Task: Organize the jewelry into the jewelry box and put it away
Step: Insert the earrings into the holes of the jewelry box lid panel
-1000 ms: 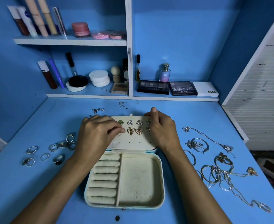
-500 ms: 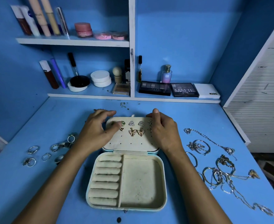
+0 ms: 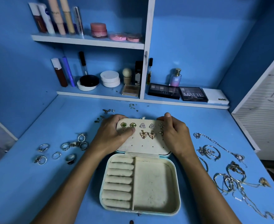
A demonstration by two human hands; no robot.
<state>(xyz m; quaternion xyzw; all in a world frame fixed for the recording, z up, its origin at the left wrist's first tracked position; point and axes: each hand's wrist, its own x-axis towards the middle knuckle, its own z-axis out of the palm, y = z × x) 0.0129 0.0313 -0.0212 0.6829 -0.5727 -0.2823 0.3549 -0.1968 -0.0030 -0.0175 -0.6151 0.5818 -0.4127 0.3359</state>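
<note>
Both hands grip jewelry box lid: left hand, right hand | palettes read "NUDES", "MATTE"

A single head-worn wide-angle camera looks forward and down from close above the counter, over both forearms, facing the shelves on the back wall; the box sits centre frame.

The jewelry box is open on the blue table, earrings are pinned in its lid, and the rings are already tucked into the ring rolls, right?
Not quite. In the head view the jewelry box is open with earrings in its lid, but the ring rolls hold nothing. The rings lie loose on the table, left of the box.
</note>
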